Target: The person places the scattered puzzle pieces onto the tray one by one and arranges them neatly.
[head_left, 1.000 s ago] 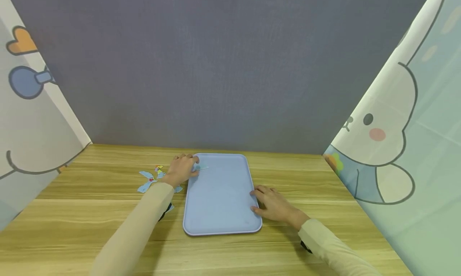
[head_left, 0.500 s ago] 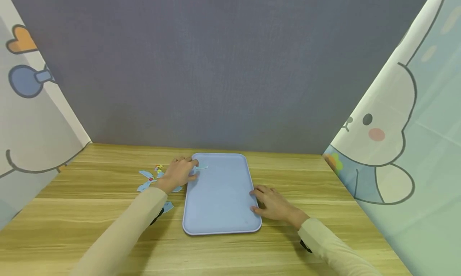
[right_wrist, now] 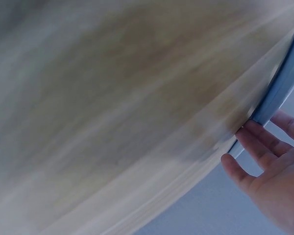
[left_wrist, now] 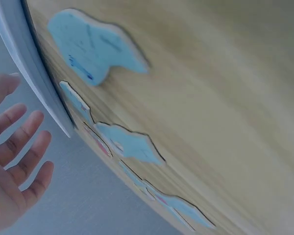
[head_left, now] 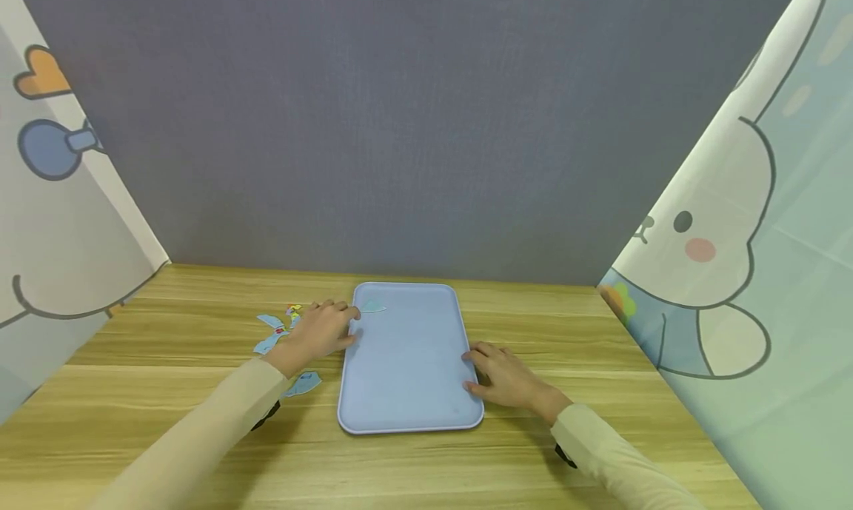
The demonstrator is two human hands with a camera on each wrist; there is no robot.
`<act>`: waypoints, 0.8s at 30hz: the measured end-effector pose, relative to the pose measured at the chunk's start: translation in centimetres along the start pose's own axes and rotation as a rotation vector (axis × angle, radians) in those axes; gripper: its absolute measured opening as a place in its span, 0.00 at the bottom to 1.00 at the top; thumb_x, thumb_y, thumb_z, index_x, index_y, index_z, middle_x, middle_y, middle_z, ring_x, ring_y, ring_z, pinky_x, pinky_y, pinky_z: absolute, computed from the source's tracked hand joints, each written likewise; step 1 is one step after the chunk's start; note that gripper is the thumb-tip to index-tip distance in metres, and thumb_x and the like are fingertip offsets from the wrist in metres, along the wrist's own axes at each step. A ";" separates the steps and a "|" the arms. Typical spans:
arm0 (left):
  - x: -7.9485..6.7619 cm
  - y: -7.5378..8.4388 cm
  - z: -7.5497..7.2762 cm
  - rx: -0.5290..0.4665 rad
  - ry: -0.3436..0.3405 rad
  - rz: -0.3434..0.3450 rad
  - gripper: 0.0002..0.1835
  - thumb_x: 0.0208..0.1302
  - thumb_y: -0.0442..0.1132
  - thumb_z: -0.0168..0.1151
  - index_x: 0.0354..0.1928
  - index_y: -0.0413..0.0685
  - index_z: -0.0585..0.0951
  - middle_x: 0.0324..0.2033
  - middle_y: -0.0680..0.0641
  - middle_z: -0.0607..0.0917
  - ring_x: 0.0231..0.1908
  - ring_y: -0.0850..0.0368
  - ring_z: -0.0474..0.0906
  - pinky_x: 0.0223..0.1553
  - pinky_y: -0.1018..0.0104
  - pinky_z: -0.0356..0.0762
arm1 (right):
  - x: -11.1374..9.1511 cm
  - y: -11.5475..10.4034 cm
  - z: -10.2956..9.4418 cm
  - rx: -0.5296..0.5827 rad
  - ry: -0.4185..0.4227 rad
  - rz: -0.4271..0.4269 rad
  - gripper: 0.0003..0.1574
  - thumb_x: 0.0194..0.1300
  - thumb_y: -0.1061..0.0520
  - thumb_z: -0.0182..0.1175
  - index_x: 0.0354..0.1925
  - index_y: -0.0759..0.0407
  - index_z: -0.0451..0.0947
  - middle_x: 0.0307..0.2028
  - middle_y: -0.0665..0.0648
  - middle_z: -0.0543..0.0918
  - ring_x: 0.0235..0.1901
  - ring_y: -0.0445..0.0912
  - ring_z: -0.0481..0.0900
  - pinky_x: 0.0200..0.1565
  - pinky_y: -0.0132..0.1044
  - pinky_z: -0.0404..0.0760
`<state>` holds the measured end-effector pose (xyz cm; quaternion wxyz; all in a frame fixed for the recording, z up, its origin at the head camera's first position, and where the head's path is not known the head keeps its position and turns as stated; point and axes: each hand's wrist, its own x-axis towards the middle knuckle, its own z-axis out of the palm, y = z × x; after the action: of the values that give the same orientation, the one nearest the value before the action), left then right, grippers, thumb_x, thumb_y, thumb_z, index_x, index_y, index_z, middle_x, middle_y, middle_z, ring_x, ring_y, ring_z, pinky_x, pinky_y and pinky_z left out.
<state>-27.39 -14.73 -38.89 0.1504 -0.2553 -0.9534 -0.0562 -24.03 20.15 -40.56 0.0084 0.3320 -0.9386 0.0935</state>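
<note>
A pale blue tray (head_left: 409, 369) lies on the wooden table, one small light-blue flat piece (head_left: 372, 306) in its far left corner. My left hand (head_left: 320, 329) hovers by the tray's left rim, fingers loosely bent and holding nothing, as the left wrist view confirms. Beside the tray's right rim, my right hand (head_left: 503, 377) rests with fingertips touching the edge. Left of the tray lie several light-blue, irregular flat pieces like puzzle pieces: one near the left forearm (head_left: 304, 383), others farther off (head_left: 269, 343). In the left wrist view the nearest piece (left_wrist: 93, 46) shows dark blue marks.
A grey panel (head_left: 386, 125) stands upright behind the table (head_left: 566, 317). Cartoon-printed sheets flank it, with a rabbit figure (head_left: 720, 199) on the right. A yellow-and-red bit (head_left: 294, 309) lies among the pieces at left.
My left hand has drawn back leftward from the piece in the tray's corner, which now shows fully. The piece near the left forearm has come into fuller view. My right hand stays put.
</note>
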 end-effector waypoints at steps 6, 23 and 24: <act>-1.4 -0.3 -0.4 0.010 0.038 0.044 0.17 0.50 0.44 0.69 0.42 0.46 0.80 0.36 0.48 0.84 0.36 0.47 0.79 0.40 0.51 0.78 | 0.0 0.0 0.0 -0.002 0.003 0.002 0.29 0.61 0.44 0.56 0.55 0.60 0.71 0.58 0.63 0.70 0.58 0.56 0.69 0.53 0.61 0.67; -4.0 -1.6 0.1 -0.025 -0.004 0.003 0.18 0.49 0.42 0.69 0.43 0.49 0.79 0.39 0.49 0.83 0.44 0.45 0.76 0.41 0.46 0.75 | 0.0 0.1 0.2 0.007 0.011 -0.001 0.29 0.61 0.44 0.56 0.55 0.60 0.71 0.58 0.63 0.69 0.58 0.56 0.69 0.53 0.61 0.68; -4.0 -1.6 0.2 -0.026 -0.002 0.004 0.17 0.49 0.42 0.69 0.43 0.49 0.79 0.39 0.49 0.83 0.43 0.46 0.76 0.41 0.46 0.75 | 0.0 0.2 0.2 0.007 0.010 -0.001 0.29 0.61 0.44 0.56 0.55 0.60 0.71 0.58 0.63 0.69 0.58 0.55 0.69 0.53 0.61 0.68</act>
<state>-24.91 -17.99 -40.38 0.1464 -0.2590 -0.9523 -0.0681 -24.10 20.26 -40.79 0.0120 0.3319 -0.9381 0.0986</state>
